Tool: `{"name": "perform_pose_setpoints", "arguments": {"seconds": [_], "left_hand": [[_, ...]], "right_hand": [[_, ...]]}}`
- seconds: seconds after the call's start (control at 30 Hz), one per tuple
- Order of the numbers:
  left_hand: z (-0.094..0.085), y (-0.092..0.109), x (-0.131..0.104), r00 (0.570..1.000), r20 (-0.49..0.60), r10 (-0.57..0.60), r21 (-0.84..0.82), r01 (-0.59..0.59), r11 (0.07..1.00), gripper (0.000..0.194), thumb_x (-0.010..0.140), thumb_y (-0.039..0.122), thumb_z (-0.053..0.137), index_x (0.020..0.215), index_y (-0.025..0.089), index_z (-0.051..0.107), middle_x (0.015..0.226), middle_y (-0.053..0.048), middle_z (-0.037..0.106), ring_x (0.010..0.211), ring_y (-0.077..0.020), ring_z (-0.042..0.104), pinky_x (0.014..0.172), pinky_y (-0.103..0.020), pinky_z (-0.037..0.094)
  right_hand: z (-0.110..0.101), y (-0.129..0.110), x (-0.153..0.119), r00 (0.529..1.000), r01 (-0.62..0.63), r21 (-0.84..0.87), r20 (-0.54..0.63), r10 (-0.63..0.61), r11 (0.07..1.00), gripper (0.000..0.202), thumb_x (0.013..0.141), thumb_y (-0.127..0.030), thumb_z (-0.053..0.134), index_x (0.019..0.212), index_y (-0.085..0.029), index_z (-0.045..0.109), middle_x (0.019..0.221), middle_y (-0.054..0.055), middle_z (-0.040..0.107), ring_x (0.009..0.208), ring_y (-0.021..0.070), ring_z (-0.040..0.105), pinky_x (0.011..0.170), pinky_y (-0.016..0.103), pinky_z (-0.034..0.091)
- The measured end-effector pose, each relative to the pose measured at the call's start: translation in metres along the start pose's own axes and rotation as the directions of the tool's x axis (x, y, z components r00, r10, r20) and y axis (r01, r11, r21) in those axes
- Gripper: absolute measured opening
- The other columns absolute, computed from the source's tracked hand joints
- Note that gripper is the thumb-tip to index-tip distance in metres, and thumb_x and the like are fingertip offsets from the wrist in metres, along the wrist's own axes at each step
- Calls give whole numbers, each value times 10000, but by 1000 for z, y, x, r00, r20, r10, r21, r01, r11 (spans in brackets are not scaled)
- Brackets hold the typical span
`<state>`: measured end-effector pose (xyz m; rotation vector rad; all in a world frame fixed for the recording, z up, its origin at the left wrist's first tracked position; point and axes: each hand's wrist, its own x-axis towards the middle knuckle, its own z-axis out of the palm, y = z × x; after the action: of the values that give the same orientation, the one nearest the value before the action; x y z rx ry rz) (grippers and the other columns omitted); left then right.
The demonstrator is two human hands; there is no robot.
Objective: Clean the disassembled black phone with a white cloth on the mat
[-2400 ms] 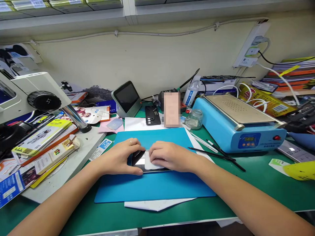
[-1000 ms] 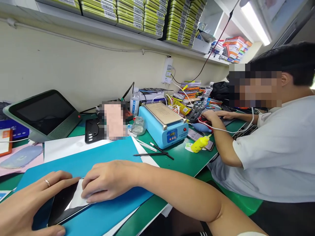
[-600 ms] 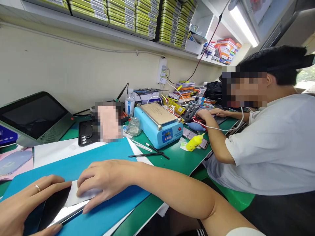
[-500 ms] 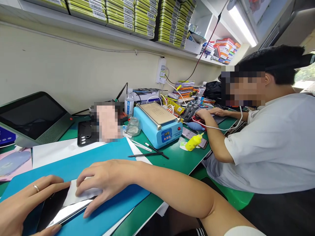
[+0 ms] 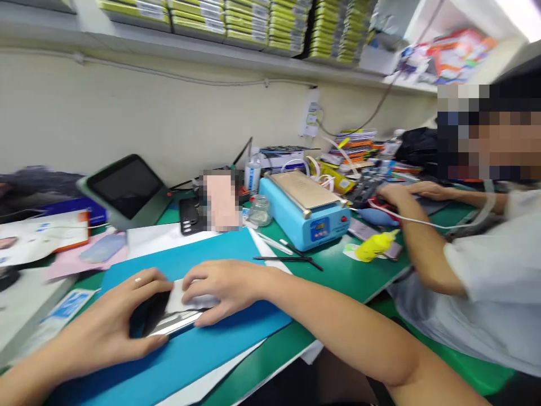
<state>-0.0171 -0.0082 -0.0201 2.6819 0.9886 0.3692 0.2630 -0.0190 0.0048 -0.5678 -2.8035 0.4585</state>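
Note:
A dark, glossy phone (image 5: 153,313) with a bright reflection along its near side lies on the blue mat (image 5: 220,338). My left hand (image 5: 122,310), wearing a ring, grips the phone's left end between its thumb on the near edge and fingers on the far edge. Pressed on the screen under my right hand (image 5: 226,288) is a white wipe (image 5: 175,299). The right fingers are bent over the wipe, and the thumb rests by the phone's near edge. Both hands cover part of the phone, so its right end is mostly hidden.
Behind the mat stand a blue heating machine (image 5: 302,217), a glass jar (image 5: 260,211) and a tilted display (image 5: 127,189). Tweezers (image 5: 274,243) and black sticks (image 5: 283,259) lie by its far edge. A yellow bottle (image 5: 376,246) lies right, near a co-worker's arm (image 5: 426,248).
The view has swung left, so the bench things appear farther right and more of the left side shows. My left hand still grips the phone, and my right hand stays on the wipe.

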Motion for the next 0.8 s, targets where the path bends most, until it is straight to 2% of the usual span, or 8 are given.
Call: {"name": "perform_pose_setpoints", "arguments": {"seconds": [0.07,0.17,0.23,0.3,0.43,0.57,0.63,0.8], "left_hand": [[-10,11,7,995,104,6,-32,-3,999,495,775,432,732,1228,259,631,1191,-50,623,1072,-244,624,940,-328,539],[-19,16,13,993,118,-17,-77,26,997,515,754,450,756,1207,244,620,1169,-61,601,1063,-248,601,935,-348,519],[-21,15,13,991,134,-28,-99,42,994,508,755,452,761,1192,236,620,1150,-62,596,1040,-245,595,914,-351,514],[-21,15,12,992,122,-21,-104,34,994,520,757,450,763,1210,240,616,1139,-60,593,1036,-247,590,904,-353,507],[-21,15,11,994,105,-7,-106,18,994,609,754,473,768,1287,239,592,1132,-66,589,1026,-251,588,879,-357,502],[-22,15,12,994,108,-6,-85,15,996,616,757,511,766,1282,234,601,1106,-62,592,1014,-250,585,865,-357,497],[-23,15,12,994,107,-7,-71,14,997,603,759,523,765,1265,233,611,1096,-60,593,1007,-249,588,851,-351,496],[-26,16,12,994,109,-10,-66,18,998,637,770,539,755,1298,225,592,1112,-62,592,1008,-249,596,845,-347,496]], "right_hand": [[-1,1,0,999,11,-1,-49,-11,1000,303,890,-333,733,1126,-154,668,1256,99,646,1129,212,599,983,296,460],[0,2,3,990,60,-23,-128,-63,998,229,912,-337,717,1057,-161,712,1112,104,714,1203,252,570,1035,374,437],[-1,1,4,984,106,-15,-141,-107,994,242,905,-374,728,1022,-161,724,1126,101,719,1252,262,543,1057,377,426],[-3,-1,5,984,120,-3,-133,-119,993,261,913,-400,718,1012,-158,727,1096,99,727,1215,246,564,1048,361,434],[-8,-3,5,991,17,-5,-131,-17,1000,342,935,-438,682,1116,-149,716,928,89,731,1070,232,610,937,352,481],[-11,-6,7,997,-9,66,-79,14,998,537,894,-486,717,1316,-165,631,1156,110,708,1140,243,587,921,346,480],[-12,-5,7,998,-14,117,-60,21,993,622,871,-502,738,1375,-168,592,1184,106,701,1155,248,581,927,342,476],[-16,10,2,991,-110,151,-53,119,982,517,951,-458,659,1385,-183,598,1051,78,740,1039,227,604,879,330,465]]}}
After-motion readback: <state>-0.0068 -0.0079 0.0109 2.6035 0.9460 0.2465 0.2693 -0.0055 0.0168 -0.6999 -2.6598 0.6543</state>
